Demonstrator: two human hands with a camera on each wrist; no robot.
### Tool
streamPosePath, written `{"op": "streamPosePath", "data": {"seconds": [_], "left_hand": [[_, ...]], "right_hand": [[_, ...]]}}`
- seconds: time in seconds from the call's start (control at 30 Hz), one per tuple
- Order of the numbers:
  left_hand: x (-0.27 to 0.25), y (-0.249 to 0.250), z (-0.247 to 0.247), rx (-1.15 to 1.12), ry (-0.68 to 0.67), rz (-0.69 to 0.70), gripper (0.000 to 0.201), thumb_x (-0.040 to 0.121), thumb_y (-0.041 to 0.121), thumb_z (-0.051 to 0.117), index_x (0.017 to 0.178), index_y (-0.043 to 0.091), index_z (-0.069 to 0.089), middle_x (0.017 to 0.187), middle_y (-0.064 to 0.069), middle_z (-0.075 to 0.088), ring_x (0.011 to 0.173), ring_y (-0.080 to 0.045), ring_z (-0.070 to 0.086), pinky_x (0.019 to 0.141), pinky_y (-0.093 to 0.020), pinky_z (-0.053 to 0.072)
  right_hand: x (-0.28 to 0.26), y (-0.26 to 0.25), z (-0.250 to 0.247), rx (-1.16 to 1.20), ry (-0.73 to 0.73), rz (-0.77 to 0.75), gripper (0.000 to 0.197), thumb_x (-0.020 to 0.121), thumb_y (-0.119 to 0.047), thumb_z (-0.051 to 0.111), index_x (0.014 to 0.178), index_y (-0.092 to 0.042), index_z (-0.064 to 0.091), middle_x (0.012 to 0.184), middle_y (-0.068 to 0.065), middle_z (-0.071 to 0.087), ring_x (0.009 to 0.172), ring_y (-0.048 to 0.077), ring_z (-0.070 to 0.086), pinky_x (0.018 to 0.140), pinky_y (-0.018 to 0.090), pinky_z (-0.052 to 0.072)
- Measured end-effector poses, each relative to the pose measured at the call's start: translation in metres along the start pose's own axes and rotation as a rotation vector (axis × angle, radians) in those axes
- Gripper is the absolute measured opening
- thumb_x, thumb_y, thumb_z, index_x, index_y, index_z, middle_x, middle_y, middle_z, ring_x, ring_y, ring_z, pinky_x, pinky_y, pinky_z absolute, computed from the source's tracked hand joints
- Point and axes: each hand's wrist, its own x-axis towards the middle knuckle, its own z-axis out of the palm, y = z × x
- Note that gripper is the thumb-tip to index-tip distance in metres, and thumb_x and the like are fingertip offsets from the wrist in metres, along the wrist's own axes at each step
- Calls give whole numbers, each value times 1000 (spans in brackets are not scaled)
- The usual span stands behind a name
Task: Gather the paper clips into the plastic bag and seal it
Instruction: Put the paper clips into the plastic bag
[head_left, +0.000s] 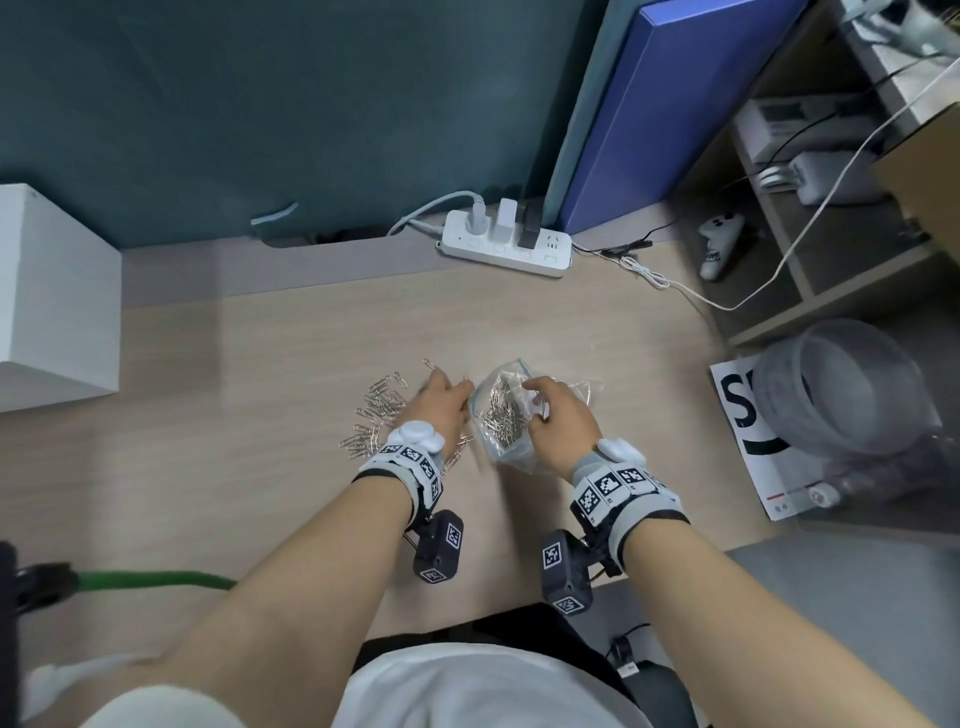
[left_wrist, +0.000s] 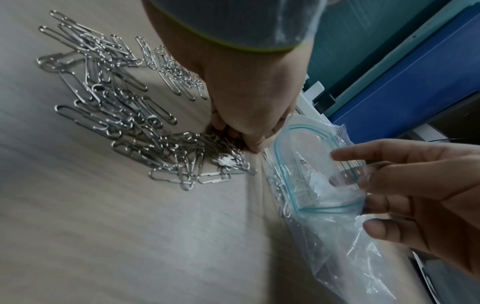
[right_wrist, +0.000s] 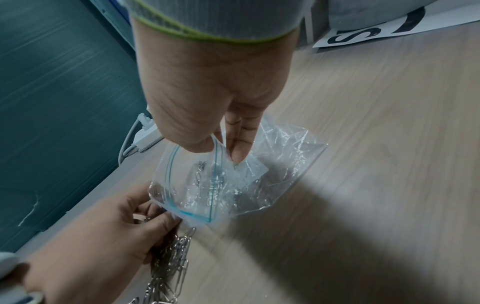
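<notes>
Loose silver paper clips (head_left: 376, 410) (left_wrist: 116, 98) lie in a pile on the wooden desk (head_left: 260, 364). My left hand (head_left: 452, 397) (left_wrist: 239, 139) sits at the pile's right edge, its fingers curled round a bunch of clips (right_wrist: 176, 246) right beside the bag's mouth. The clear plastic zip bag (head_left: 506, 415) (left_wrist: 324, 226) (right_wrist: 272, 164) lies on the desk with several clips inside and its blue-lined mouth open toward the left hand. My right hand (head_left: 535, 410) (right_wrist: 223, 148) pinches the bag's upper rim between thumb and fingers and holds the mouth open.
A white power strip (head_left: 506, 244) with plugs lies at the desk's back edge, and a white cable (head_left: 727, 304) runs right from it. A white box (head_left: 52, 296) stands far left. A clear plastic tub (head_left: 852, 389) sits on a printed sheet (head_left: 743, 415) at the right.
</notes>
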Motion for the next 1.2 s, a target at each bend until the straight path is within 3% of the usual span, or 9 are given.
{"op": "streamPosePath", "data": {"seconds": [0.13, 0.3, 0.4, 0.53, 0.73, 0.87, 1.07, 1.13, 1.2], "left_hand": [[0, -3, 2, -34, 30, -28, 17, 93, 6, 60, 100, 18, 51, 107, -5, 48, 81, -23, 55, 68, -33, 50], [-5, -9, -8, -190, 175, -153, 10, 95, 13, 62, 88, 20, 59, 94, -1, 58, 81, -21, 59, 70, -32, 51], [-6, -7, -16, -333, 268, -191, 12, 92, 18, 66, 85, 26, 61, 90, 6, 60, 81, -16, 58, 65, -26, 39], [-11, 17, -25, -442, 275, -91, 9, 91, 20, 68, 86, 25, 63, 92, 5, 63, 81, -13, 57, 65, -24, 39], [-19, 43, -21, -553, 93, 38, 15, 86, 15, 74, 96, 26, 76, 104, 4, 69, 88, -14, 64, 80, -23, 47], [-22, 21, -28, -427, 209, -11, 18, 86, 26, 75, 100, 37, 71, 107, 9, 62, 85, -15, 64, 80, -28, 50], [-43, -30, -33, -36, 106, -235, 96, 51, 68, 80, 135, 52, 37, 126, 3, 29, 104, -26, 57, 81, -42, 60], [-46, -38, -29, 18, 26, -248, 102, 49, 66, 83, 137, 53, 33, 133, 0, 25, 115, -28, 53, 85, -46, 60], [-46, -40, -22, 6, 15, -230, 87, 57, 59, 84, 130, 48, 38, 128, 0, 26, 112, -28, 52, 83, -46, 60]], "right_hand": [[1, 1, 1, -6, -1, 7, 48, 88, -2, 55, 131, -24, 56, 124, 3, 61, 107, 21, 60, 94, 34, 49], [3, -7, 6, -5, -5, 0, 47, 89, -3, 55, 131, -25, 56, 125, 2, 61, 106, 21, 59, 88, 28, 45], [5, -10, 8, -3, -18, -8, 47, 89, -1, 54, 131, -23, 57, 128, 4, 60, 110, 23, 60, 91, 28, 45], [6, -15, 12, -13, -5, -27, 45, 90, -4, 56, 131, -23, 58, 127, 5, 61, 109, 25, 61, 86, 27, 43], [6, -19, 12, 13, -30, -36, 46, 89, -6, 54, 130, -25, 57, 128, 3, 60, 110, 24, 61, 93, 36, 50], [5, -17, 11, 6, -1, -46, 45, 90, -6, 55, 131, -25, 57, 126, 2, 60, 109, 23, 61, 91, 33, 48], [3, -16, 10, 13, -4, -40, 48, 89, -2, 55, 131, -24, 56, 125, 2, 61, 105, 22, 60, 86, 30, 47], [3, -16, 11, 20, -5, -46, 48, 89, -2, 56, 131, -23, 57, 125, 2, 61, 103, 22, 61, 85, 29, 46], [3, -15, 11, 26, -6, -46, 48, 88, -2, 56, 131, -23, 57, 125, 1, 61, 103, 22, 61, 84, 29, 46]]}}
